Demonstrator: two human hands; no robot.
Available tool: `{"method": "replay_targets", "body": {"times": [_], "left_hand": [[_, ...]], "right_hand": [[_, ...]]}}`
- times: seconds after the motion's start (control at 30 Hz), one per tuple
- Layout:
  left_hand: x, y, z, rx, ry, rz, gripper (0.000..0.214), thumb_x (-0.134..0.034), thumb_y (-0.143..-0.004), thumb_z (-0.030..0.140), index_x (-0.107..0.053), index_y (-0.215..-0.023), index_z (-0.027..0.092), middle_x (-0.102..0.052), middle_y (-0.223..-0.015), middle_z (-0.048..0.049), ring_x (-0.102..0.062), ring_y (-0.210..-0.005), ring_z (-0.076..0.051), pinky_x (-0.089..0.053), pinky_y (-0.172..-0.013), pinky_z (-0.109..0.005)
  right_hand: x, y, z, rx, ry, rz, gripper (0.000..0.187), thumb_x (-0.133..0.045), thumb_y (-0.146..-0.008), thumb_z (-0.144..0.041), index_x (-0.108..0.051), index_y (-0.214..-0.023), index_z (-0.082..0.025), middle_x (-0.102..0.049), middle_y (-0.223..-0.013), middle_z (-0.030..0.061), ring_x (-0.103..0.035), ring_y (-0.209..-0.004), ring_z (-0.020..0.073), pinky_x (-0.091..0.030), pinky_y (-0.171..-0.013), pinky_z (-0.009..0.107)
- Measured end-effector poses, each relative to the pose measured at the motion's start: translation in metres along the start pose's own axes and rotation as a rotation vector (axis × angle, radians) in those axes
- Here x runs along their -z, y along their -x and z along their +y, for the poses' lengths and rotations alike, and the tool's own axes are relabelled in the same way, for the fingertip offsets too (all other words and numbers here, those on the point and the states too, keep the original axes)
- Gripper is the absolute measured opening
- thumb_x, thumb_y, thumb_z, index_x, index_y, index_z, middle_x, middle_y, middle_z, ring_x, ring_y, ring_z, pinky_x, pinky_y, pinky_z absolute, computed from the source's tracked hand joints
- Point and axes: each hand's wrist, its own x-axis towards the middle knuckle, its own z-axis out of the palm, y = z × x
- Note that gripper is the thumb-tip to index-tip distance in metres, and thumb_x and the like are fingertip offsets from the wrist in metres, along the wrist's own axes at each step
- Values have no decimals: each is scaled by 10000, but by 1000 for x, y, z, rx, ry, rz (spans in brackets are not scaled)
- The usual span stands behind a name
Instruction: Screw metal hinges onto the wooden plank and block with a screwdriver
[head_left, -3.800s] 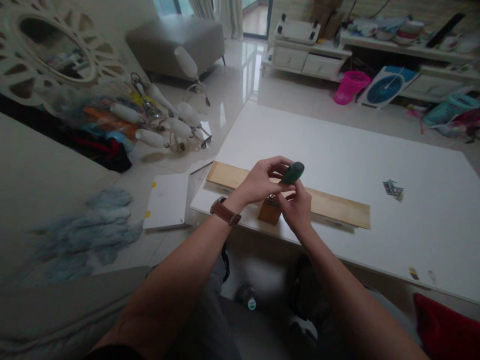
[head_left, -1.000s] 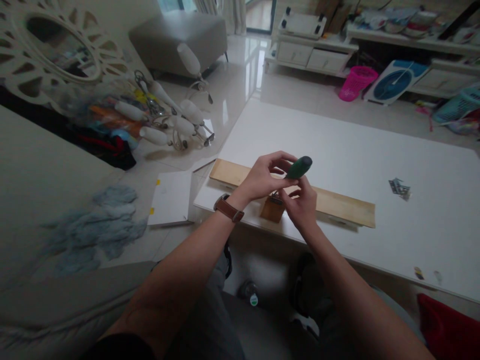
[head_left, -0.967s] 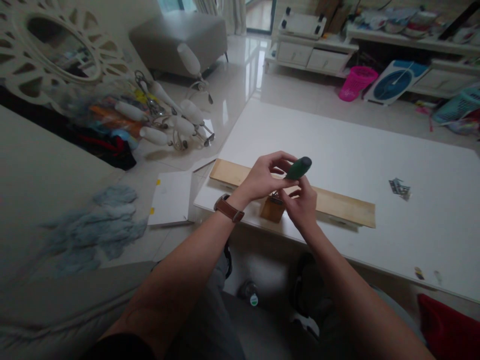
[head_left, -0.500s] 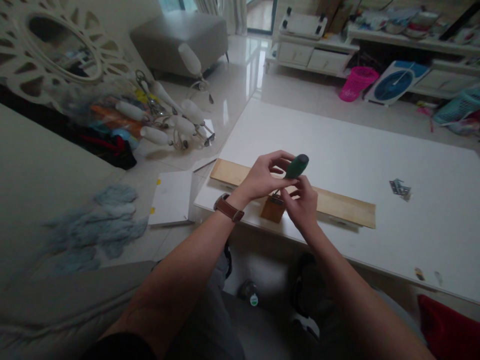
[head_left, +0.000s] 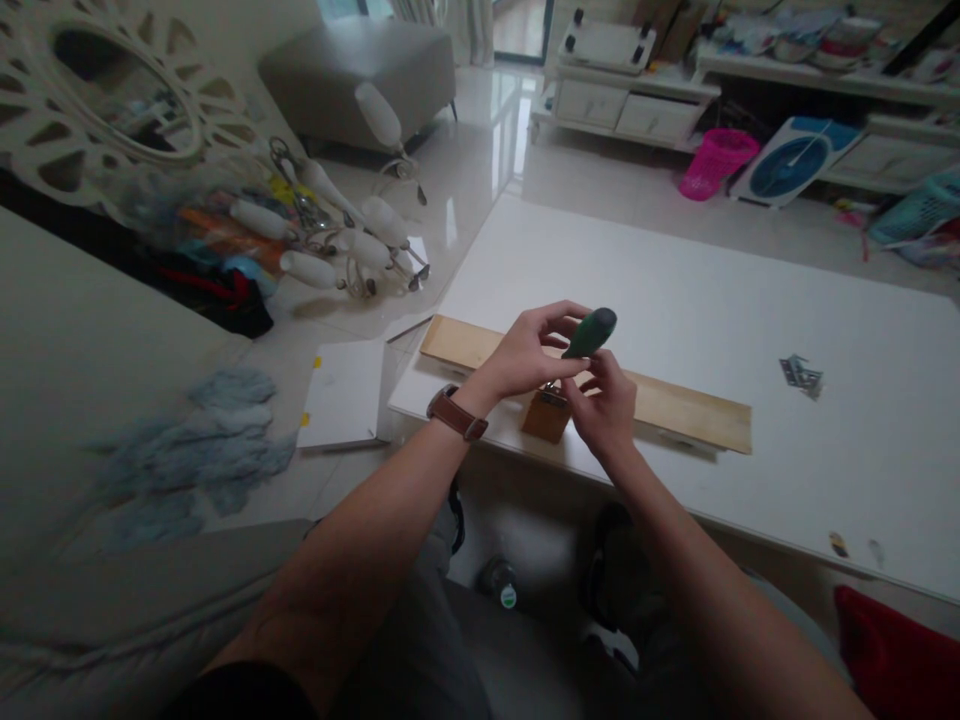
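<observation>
Grips a tilted green-handled screwdriver [head_left: 591, 333] in the left hand [head_left: 521, 352] above a wooden block [head_left: 544, 420], with the right hand [head_left: 604, 410] close beside in unclear hold.

head-worn view, forward and down

Board [head_left: 694, 415] near the front edge of the worktop [head_left: 637, 265] — block [head_left: 544, 422] before its middle, screwdriver [head_left: 591, 333] above the block, metal pieces [head_left: 801, 377] rightward, lamp [head_left: 311, 270] on the floor [head_left: 457, 165] at left
</observation>
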Motion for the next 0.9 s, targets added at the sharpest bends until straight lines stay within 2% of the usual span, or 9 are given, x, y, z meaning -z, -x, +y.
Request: {"method": "replay_targets", "body": {"times": [0.27, 0.43, 0.6, 0.8, 0.9], "left_hand": [[-1, -3, -8, -28, -25, 67, 461, -907, -730, 205, -688, -1135, 200, -777, -990, -32, -752, -968, -182, -582, -879, -333], [-1, -2, -4, -1, -46, 65, 481, -912, -711, 188, -689, -1136, 205, -777, -1026, -34, -741, -982, -177, -571, -876, -321], [-1, -1, -2, 6, -17, 57, 469, -906, -732, 216, -681, -1143, 203, -779, -1017, -36, -740, -978, -177, -572, -904, -336], [-1, -2, -6, -9, -35, 96, 476, -922, -706, 218, -695, -1124, 210, -779, -982, -19, -744, -962, -172, -563, -882, -324], [-1, -2, -3, 9, -56, 98, 498, -938, -685, 225, -697, -1120, 210, -779, -982, -21, -745, -970, -178, -564, -876, -322]], "right_hand": [[-2, -2, 4, -29, 4, 13, 281, -737, -821, -346, -631, -1064, -253, -760, -907, 0, -675, -664, 169, -577, -549, 288], [-1, -1, 3, -25, 10, 21, 213, -706, -860, -314, -649, -1055, -247, -762, -878, -8, -677, -631, 158, -578, -573, 290], [0, 1, 1, -27, -16, -10, 245, -674, -876, -297, -631, -1113, -250, -792, -912, -1, -670, -605, 153, -570, -563, 290], [-1, -2, 2, -55, 6, 8, 270, -726, -840, -361, -615, -1060, -249, -767, -920, 6, -690, -682, 177, -578, -570, 295], [-1, -2, 3, -64, 33, 3, 236, -708, -852, -362, -619, -1041, -253, -751, -865, -6, -678, -642, 175, -573, -566, 300]]}}
